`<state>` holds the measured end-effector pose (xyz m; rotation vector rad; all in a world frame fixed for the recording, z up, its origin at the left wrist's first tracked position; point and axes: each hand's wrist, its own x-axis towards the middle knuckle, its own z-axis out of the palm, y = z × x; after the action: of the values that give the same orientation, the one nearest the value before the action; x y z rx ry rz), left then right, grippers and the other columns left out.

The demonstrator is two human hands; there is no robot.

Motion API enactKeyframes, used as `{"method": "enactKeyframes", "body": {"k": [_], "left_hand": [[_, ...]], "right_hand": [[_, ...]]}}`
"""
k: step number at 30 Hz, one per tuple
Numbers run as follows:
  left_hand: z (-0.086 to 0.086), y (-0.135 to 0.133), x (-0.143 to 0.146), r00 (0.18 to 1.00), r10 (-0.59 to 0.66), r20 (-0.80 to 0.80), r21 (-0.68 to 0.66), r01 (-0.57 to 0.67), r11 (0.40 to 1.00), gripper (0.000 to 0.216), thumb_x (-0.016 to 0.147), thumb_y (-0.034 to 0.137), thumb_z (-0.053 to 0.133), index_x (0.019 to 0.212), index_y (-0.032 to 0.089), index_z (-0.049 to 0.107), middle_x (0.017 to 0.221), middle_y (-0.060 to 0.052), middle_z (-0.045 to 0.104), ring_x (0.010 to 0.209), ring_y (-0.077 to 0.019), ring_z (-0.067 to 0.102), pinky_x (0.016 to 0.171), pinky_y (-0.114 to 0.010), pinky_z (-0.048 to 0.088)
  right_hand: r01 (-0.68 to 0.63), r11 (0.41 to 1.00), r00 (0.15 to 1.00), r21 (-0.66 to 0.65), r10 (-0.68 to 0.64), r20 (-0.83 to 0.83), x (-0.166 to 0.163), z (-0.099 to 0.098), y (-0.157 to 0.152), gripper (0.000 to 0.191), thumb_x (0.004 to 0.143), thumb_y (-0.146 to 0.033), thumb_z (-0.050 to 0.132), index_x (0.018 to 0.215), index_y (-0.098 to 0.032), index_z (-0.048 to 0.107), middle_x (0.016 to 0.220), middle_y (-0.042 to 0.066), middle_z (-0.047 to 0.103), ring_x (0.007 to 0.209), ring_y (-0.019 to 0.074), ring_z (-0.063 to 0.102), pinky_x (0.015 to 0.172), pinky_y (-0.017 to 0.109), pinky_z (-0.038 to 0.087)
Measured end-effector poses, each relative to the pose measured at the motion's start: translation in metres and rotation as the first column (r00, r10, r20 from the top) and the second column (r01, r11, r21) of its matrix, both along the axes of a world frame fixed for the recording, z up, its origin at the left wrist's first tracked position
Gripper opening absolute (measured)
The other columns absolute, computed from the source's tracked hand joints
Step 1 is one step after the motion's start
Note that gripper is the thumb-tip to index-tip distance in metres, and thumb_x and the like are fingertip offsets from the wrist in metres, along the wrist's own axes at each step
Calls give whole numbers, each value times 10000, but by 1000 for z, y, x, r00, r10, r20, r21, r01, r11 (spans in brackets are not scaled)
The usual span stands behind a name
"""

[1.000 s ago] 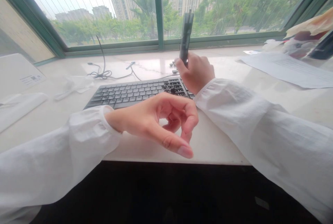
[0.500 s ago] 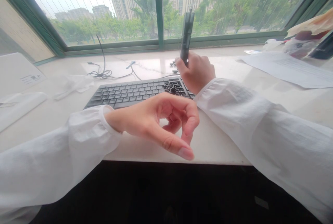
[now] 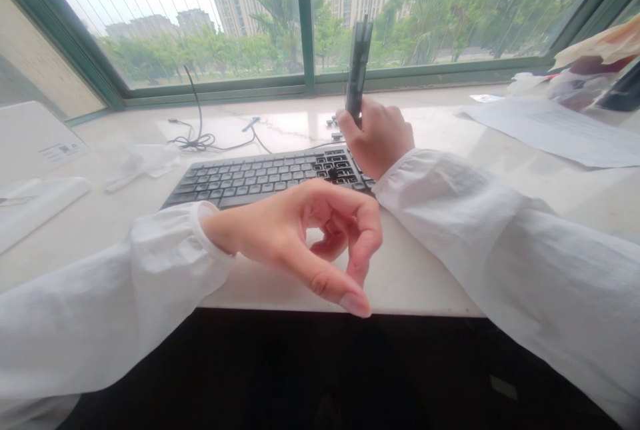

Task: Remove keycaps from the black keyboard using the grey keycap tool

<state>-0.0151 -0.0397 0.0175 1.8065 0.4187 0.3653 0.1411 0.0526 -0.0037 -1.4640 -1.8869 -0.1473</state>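
Observation:
My left hand (image 3: 300, 243) hovers at the table's front edge, before the keyboard. Its fingers curl loosely, the thumb stands a little off the index fingertip, and nothing shows between them. Farther back, my right hand (image 3: 383, 137) is closed around a dark, narrow, upright tool (image 3: 359, 60) with a thin tip on top; its lower end is hidden by the fingers. Under and beside both hands lies a black keyboard (image 3: 250, 173). Toward its right end several keycaps are off, baring black sockets (image 3: 340, 167). Small loose keycaps (image 3: 334, 122) lie behind it, left of the right hand.
A coiled black cable (image 3: 197, 142) lies behind the keyboard. To the left are crumpled clear plastic (image 3: 143, 162) and a white box (image 3: 37, 133). Paper sheets (image 3: 555, 130) and plastic bags (image 3: 575, 87) lie at the right. A green-framed window (image 3: 215, 89) rises behind the table.
My left thumb has dropped slightly, widening the gap to the index fingertip. My right hand and the tool in it have hardly moved.

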Motion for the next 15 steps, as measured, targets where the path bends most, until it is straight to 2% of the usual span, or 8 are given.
{"method": "enactKeyframes", "body": {"k": [15], "left_hand": [[1,0,0,1000,5,-11,23,-4,1000,383,559,395,854,675,167,568,618,-15,659,496,-90,587,393,-182,360]], "right_hand": [[-3,1000,1000,2,3,-7,0,-1,1,431,940,-491,281,1036,-215,597,916,117,658,950,319,570,798,475,424]]}}
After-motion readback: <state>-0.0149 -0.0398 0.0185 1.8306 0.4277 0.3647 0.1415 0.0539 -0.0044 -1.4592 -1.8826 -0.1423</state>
